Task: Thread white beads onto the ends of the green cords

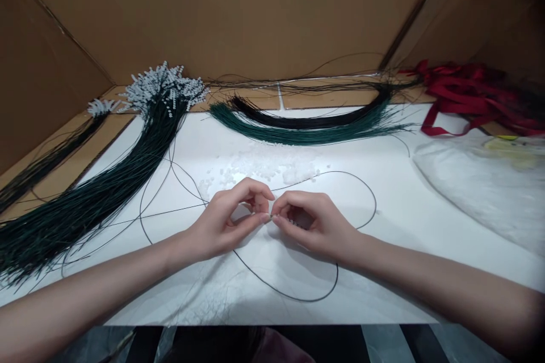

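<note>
My left hand (232, 215) and my right hand (321, 224) meet over the middle of the white board (383, 272). Thumb and fingertips of each are pinched together, almost touching the other hand. Between them is a tiny bit of a thin dark cord (293, 298); the exact spot they hold is mostly hidden by the fingers. The cord curves in wide loose loops around both hands, out to the right and toward the front. Just beyond my fingers lies a scatter of small translucent white beads (298, 170).
At left lies a thick bundle of dark green cords (140, 164) with white beaded ends (164, 88), beside a thinner bundle (55, 153). Behind the beads are curved green strands (293, 135) and black strands (306, 120). Red ribbon (472, 96) and a clear plastic bag (481, 181) lie right. Cardboard walls (255, 11) enclose the back.
</note>
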The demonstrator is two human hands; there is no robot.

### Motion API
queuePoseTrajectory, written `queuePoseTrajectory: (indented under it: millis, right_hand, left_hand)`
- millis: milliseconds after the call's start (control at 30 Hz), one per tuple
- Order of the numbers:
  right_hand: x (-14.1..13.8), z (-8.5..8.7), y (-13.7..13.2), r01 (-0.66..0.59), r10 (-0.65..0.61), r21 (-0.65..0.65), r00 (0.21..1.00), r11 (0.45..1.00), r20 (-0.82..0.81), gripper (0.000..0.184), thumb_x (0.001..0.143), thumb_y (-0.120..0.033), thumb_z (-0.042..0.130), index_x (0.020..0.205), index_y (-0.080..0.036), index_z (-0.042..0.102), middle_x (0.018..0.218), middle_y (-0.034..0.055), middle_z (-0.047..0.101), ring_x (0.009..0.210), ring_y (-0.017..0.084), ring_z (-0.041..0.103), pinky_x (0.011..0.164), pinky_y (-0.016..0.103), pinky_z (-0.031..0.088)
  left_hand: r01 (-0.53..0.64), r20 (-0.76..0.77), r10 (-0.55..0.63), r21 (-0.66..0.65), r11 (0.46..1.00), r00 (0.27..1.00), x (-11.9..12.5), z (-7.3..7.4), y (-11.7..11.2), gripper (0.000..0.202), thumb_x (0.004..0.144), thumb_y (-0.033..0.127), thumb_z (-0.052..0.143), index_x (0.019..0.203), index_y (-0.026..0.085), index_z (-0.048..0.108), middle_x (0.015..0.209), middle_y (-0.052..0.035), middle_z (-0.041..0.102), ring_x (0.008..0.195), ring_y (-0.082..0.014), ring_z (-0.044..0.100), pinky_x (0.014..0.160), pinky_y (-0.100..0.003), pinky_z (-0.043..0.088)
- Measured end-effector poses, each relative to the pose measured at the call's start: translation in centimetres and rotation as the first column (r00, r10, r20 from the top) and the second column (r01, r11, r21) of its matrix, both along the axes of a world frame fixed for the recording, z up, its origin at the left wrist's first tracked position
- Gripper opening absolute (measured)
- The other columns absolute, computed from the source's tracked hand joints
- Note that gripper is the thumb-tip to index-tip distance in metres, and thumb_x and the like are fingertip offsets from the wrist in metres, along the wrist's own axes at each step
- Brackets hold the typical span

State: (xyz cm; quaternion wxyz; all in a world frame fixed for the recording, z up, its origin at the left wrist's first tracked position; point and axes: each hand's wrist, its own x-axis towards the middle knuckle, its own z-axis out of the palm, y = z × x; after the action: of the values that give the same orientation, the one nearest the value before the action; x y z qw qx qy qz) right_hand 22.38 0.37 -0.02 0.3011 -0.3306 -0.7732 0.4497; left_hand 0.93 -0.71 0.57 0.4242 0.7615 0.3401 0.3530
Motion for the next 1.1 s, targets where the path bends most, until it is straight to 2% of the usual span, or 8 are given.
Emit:
queuePoseTrajectory:
  millis: [167,300,633,767,900,1100]
  right_hand:
    - [0.08,-0.01,-0.04,-0.012,0.012,0.020,1.000,1.000,0.012,0.005,0.085,-0.013,0.059,0.084,-0.015,0.063,0.071,-0.0003,0.060,0.060,0.010,0.051,0.055,0.021,0.039]
    - [0.08,0.03,-0.07,-0.016,0.016,0.045,1.000,0.999,0.008,0.004,0.084,-0.012,0.059,0.083,-0.015,0.062,0.069,-0.0011,0.058,0.060,0.009,0.049,0.055,0.021,0.039]
    - [0.15,-0.05,-0.13,-0.004,0.004,0.022,1.000,1.000,0.010,0.005,0.087,-0.015,0.057,0.083,-0.016,0.061,0.069,-0.0007,0.058,0.059,0.010,0.050,0.056,0.022,0.040]
    - [0.11,-0.06,-0.17,0.001,-0.001,0.015,1.000,1.000,0.002,0.004,0.085,-0.014,0.058,0.084,-0.016,0.061,0.072,0.0002,0.060,0.061,0.010,0.052,0.056,0.022,0.041]
    - [0.04,0.07,-0.11,-0.004,0.004,0.015,1.000,1.000,-0.009,0.005,0.084,-0.012,0.059,0.083,-0.016,0.061,0.069,-0.0007,0.058,0.059,0.010,0.050,0.055,0.021,0.040]
    - [0.04,-0.01,-0.03,-0.027,0.026,0.075,1.000,0.997,0.013,0.006,0.084,-0.011,0.059,0.084,-0.016,0.063,0.067,-0.0017,0.058,0.059,0.009,0.050,0.055,0.020,0.039]
  left_hand:
    - [0.012,0.006,-0.012,0.021,1.000,1.000,0.02,-0.23,-0.03,0.015,0.093,0.015,0.060,0.106,0.020,0.054,0.088,-0.0019,0.059,0.080,-0.0129,0.058,0.072,-0.026,0.047]
    - [0.020,0.007,-0.020,-0.013,1.000,1.000,-0.06,-0.27,-0.08,0.016,0.094,0.016,0.059,0.107,0.020,0.052,0.089,-0.0024,0.058,0.081,-0.0133,0.058,0.070,-0.026,0.047]
    - [0.013,0.001,-0.013,-0.038,0.999,1.000,-0.22,0.05,0.17,0.013,0.096,0.018,0.056,0.108,0.020,0.053,0.092,-0.0031,0.058,0.085,-0.0141,0.058,0.076,-0.028,0.047]
    - [0.025,0.028,-0.024,-0.044,0.999,0.999,-0.17,0.27,0.10,0.018,0.094,0.019,0.059,0.111,0.019,0.053,0.093,-0.0032,0.059,0.085,-0.0139,0.058,0.078,-0.029,0.048]
    - [0.012,0.038,-0.011,-0.025,1.000,0.999,-0.04,-0.10,0.12,0.025,0.091,0.018,0.065,0.112,0.020,0.052,0.091,-0.0021,0.059,0.082,-0.0132,0.058,0.076,-0.028,0.048]
    - [0.052,0.018,-0.052,-0.019,0.998,0.998,-0.06,-0.43,0.11,0.020,0.093,0.015,0.060,0.109,0.019,0.050,0.089,-0.0019,0.058,0.079,-0.0126,0.058,0.072,-0.026,0.048]
